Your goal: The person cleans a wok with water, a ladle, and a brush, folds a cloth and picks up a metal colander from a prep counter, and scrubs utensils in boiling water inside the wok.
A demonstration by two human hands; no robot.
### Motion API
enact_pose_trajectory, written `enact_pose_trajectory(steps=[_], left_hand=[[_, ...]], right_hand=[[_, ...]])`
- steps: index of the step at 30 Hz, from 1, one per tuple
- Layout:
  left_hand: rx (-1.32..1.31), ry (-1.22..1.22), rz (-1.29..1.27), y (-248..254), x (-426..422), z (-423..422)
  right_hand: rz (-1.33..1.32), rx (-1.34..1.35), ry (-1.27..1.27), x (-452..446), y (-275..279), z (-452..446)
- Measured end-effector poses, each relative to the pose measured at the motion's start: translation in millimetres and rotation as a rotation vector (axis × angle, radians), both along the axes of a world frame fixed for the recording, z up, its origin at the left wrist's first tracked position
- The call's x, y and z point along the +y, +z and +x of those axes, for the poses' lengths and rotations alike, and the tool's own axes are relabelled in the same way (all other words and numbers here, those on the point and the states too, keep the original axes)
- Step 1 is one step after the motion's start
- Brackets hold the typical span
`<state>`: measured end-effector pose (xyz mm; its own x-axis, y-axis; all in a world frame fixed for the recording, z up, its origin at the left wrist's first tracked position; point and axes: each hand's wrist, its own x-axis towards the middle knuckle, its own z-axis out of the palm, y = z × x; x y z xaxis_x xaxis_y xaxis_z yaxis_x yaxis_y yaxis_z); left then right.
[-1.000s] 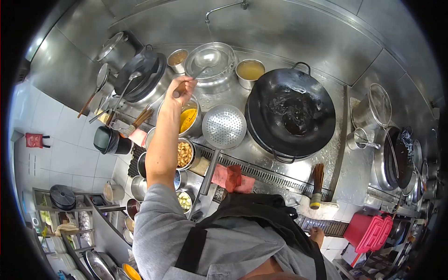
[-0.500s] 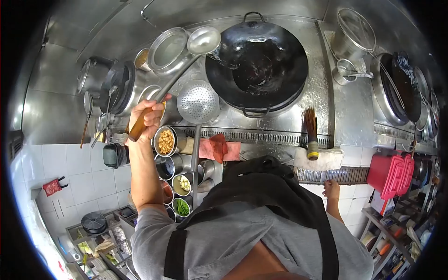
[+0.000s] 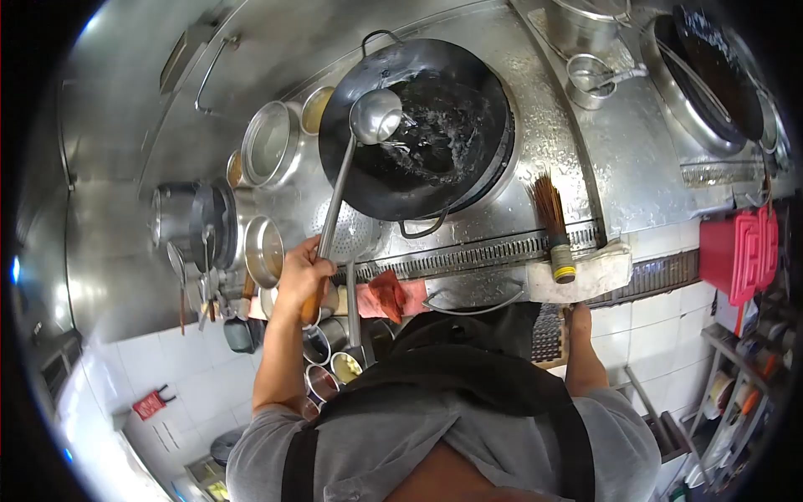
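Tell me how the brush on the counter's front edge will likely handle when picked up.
The brush should feel fairly light for its size, being mostly a bundle of thin bristles. Those bristles look straight and stiff, so they may flex slightly rather than flop. Its rounded handle could roll if nudged, though the cloth beneath might slow it.

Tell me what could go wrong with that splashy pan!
Liquid might splash out of the wok, since it is churning under the ladle in the left hand.
The skimmer sticks out toward the apron, so a bump could knock it.
The brush lies near the front edge of the stove and might fall.
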<state>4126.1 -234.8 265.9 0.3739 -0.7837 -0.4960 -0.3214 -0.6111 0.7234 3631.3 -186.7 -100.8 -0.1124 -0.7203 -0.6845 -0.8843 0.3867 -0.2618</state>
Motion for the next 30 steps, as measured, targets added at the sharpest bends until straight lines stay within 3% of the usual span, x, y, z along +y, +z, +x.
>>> enact_pose_trajectory(steps=[2, 5, 9, 13, 16, 20, 23, 24, 26, 27, 29, 30], left_hand=[[-0.223, -0.1, 0.008, -7, 0, -3], [-0.482, -0.201, -0.1, -35, 12, 9], [-0.488, -0.169, 0.026, -24, 13, -16], [-0.592, -0.263, -0.112, -46, 29, 3], [-0.645, -0.254, -0.005, -53, 35, 8], [-0.704, -0.295, -0.083, -56, 38, 1], [-0.712, -0.276, -0.094, -56, 39, -2], [-0.701, -0.268, -0.104, -58, 40, 1], [-0.588, -0.213, -0.166, -72, 45, 9], [-0.573, -0.198, -0.182, -81, 46, 11], [-0.5, -0.133, -0.265, -95, 50, 10], [-0.472, -0.102, -0.228, -79, 42, -7]], right_hand=[[-0.392, -0.099, -0.035, 7, -70, 19], [-0.515, -0.228, -0.003, -7, -131, 37], [-0.481, -0.182, 0.007, -32, -133, 49], [-0.475, -0.166, 0.022, -40, -137, 49], [-0.471, -0.162, 0.047, -36, -138, 43], [-0.463, -0.183, 0.077, -20, -133, 34], [-0.469, -0.197, 0.177, -1, -109, 21], [-0.69, -0.048, 0.393, 4, -94, 19], [-0.31, -0.06, 0.115, 20, -42, 12], [-0.506, -0.072, 0.103, 27, -19, 7], [-0.472, -0.153, -0.145, 12, 81, 23], [-0.484, -0.139, -0.128, 4, 110, 30]])
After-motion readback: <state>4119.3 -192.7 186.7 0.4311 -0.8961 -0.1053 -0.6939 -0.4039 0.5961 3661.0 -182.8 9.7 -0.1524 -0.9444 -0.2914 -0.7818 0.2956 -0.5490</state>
